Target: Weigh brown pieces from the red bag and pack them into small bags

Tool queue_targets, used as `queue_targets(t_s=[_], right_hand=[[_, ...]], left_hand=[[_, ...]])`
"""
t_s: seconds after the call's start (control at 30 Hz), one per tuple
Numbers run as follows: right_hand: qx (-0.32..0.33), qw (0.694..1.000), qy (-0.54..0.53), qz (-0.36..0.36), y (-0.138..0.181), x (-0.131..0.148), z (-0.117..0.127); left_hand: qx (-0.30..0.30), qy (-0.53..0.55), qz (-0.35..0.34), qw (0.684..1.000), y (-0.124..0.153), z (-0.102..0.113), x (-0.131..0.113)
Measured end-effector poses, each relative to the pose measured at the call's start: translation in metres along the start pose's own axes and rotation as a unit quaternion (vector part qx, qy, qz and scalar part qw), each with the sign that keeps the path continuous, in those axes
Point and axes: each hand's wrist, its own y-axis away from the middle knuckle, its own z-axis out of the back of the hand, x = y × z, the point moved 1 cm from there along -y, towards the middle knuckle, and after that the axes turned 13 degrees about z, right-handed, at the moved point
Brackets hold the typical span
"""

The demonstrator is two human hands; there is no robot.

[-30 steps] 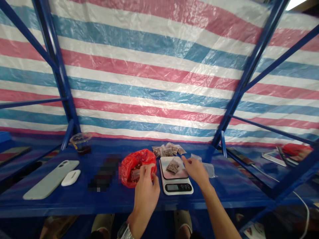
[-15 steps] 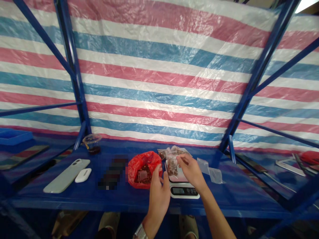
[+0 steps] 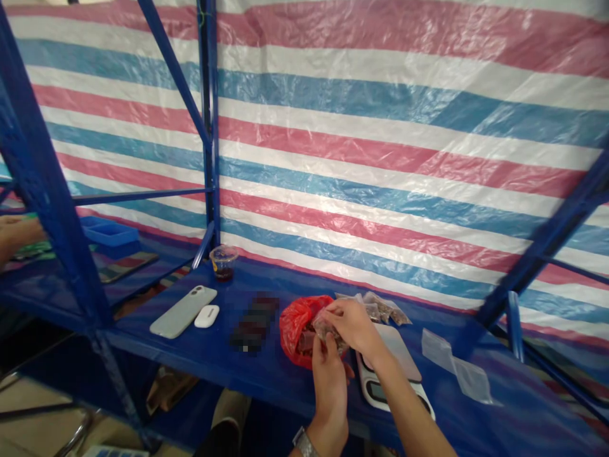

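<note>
Both of my hands hold a small clear packet of brown bits point(image 3: 325, 330) just above the blue shelf. My right hand point(image 3: 354, 327) pinches its top from the right, and my left hand point(image 3: 328, 374) grips it from below. Right behind the packet lies an open red plastic bag point(image 3: 297, 324) with brown contents. A white digital scale point(image 3: 397, 368) sits to the right, its platform bare and partly hidden by my right forearm. Several filled small packets point(image 3: 380, 310) lie behind the scale.
On the blue shelf point(image 3: 200, 355) lie a pale phone point(image 3: 183, 311), a small white case point(image 3: 207, 315), a blurred dark object point(image 3: 252, 320), a clear cup point(image 3: 223, 262) and empty clear bags point(image 3: 459, 368). Blue rack posts point(image 3: 209, 127) stand left. Another person's hand point(image 3: 14, 231) shows far left.
My right hand lifted the packet off the scale and carried it left to my left hand, which left the red bag. My view swung left.
</note>
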Motion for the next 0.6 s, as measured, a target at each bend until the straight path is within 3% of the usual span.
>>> queue_targets(t_s=[0.17, 0.6], right_hand=[[0.005, 1.0, -0.01, -0.003, -0.004, 0.0, -0.007], [-0.053, 0.998, -0.031, 0.002, 0.013, -0.012, -0.007]], left_hand=[[0.0, 0.011, -0.006, 1.0, 0.0, 0.002, -0.005], [0.034, -0.04, 0.018, 0.998, 0.004, 0.004, -0.004]])
